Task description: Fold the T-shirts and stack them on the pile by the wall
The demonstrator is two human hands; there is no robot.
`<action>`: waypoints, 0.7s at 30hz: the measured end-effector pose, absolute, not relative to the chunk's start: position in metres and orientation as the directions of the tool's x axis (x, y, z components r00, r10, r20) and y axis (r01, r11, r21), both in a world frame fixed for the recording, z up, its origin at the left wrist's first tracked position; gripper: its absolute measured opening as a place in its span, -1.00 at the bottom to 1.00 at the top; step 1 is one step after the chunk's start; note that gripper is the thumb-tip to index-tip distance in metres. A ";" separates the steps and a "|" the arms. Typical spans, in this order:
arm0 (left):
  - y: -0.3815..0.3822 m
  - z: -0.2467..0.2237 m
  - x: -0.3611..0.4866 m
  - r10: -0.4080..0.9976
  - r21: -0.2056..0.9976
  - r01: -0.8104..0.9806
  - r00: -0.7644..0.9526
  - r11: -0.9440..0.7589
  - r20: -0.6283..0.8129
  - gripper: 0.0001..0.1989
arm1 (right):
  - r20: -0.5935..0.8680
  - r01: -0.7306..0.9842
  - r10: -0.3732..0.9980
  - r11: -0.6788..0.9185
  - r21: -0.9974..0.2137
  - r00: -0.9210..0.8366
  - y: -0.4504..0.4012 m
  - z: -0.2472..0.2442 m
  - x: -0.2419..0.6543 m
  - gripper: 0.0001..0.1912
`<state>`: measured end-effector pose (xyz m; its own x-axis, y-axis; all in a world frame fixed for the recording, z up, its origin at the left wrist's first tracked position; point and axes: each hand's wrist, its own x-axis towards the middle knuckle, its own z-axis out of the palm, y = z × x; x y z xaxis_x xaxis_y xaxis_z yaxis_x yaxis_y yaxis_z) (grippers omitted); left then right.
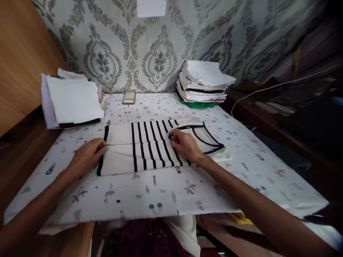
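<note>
A white garment with black stripes (119, 157) lies folded lengthwise on the table, its two sides meeting along a middle line. Its black-edged hem points left and the black-trimmed neckline points right. My left hand (87, 157) pinches the hem at the middle line, thumb and fingers pressed together. Near the neckline, my right hand (187, 146) is closed on the garment's inner edge, with the fingertips pinched over the stripes.
Folded clothes (75, 100) are stacked at the back left, and a taller stack (203, 78) stands at the back right. A small blurred box (129, 97) sits by the patterned wall. The printed cloth (166, 200) covers the table to its front edge.
</note>
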<state>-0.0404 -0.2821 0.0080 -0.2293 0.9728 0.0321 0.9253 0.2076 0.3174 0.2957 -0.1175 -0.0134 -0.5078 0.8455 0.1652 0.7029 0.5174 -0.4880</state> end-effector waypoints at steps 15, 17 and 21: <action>-0.330 -0.006 -0.009 0.896 0.165 0.884 0.413 -0.438 0.164 -0.68 | 0.301 0.383 0.435 0.898 -0.216 -0.849 -0.145 -0.018 0.267 -0.70; -0.332 -0.002 -0.012 0.896 0.185 0.878 0.418 -0.441 0.150 -0.67 | 0.305 0.405 0.455 0.889 -0.214 -0.837 -0.143 -0.022 0.266 -0.68; -0.330 0.005 -0.008 0.891 0.223 0.865 0.415 -0.450 0.186 -0.78 | 0.342 0.397 0.450 0.892 -0.217 -0.825 -0.142 -0.028 0.267 -0.65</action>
